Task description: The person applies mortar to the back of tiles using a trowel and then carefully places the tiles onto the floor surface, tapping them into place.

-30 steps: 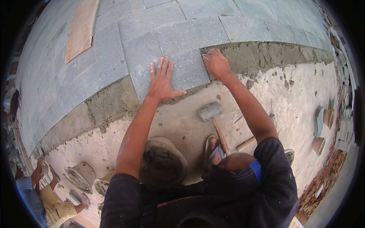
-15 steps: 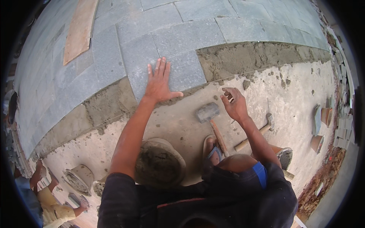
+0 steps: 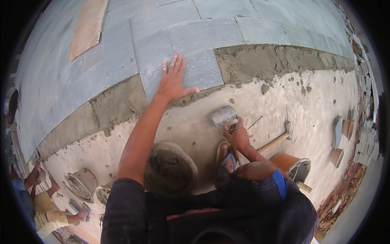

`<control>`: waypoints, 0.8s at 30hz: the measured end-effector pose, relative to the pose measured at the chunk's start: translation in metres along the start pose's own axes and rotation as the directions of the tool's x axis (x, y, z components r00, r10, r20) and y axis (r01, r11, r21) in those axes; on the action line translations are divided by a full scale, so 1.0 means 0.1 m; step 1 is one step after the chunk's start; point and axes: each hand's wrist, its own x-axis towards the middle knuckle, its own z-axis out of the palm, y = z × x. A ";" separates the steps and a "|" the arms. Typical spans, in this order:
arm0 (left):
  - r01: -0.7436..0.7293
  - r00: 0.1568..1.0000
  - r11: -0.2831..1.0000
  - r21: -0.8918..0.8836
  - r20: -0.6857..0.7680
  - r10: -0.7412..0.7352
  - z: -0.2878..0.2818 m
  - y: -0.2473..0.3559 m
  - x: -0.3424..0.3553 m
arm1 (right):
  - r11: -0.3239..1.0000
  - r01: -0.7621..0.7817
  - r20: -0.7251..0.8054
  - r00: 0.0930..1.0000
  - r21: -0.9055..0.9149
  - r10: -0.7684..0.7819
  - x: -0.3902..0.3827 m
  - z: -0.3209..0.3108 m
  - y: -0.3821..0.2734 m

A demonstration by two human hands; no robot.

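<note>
My left hand (image 3: 174, 83) lies flat on a grey stone paving slab (image 3: 204, 70), fingers spread and thumb out over its near edge. That slab is bordered on both sides by wet mortar; the right-hand mortar bed (image 3: 280, 61) has a rough surface. Down on the pale concrete, my right hand (image 3: 239, 136) curls round the handle of a mallet (image 3: 223, 116), close below its block-shaped grey head. Most of the handle is hidden by the hand and leg. A hammer with a wooden handle (image 3: 271, 144) rests to the right of my right hand.
A mortar-crusted bucket (image 3: 172, 168) stands beside my left forearm, an orange bucket (image 3: 284, 162) by my right knee. A wooden plank (image 3: 87, 30) lies on the laid slabs. Another person (image 3: 42, 207) crouches at lower left near more buckets. A thin string follows the mortar edge.
My right hand has come down and left from above the concrete and closed on the mallet's handle. My left hand stays on the slab.
</note>
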 end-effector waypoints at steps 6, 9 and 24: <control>0.013 1.000 1.000 0.027 -0.007 -0.013 0.03 -0.04 -0.01 | 0.995 0.039 0.036 0.998 0.091 -0.042 0.06 0.19 0.27; 0.008 1.000 1.000 0.022 -0.003 -0.008 0.04 -0.05 -0.01 | 0.997 0.078 0.089 0.993 0.019 -0.079 0.07 0.04 0.28; 0.166 0.986 0.985 -0.053 -0.004 -0.167 -0.33 -0.53 -0.32 | 0.747 -0.561 -0.541 0.776 -0.357 0.323 0.67 -1.40 1.78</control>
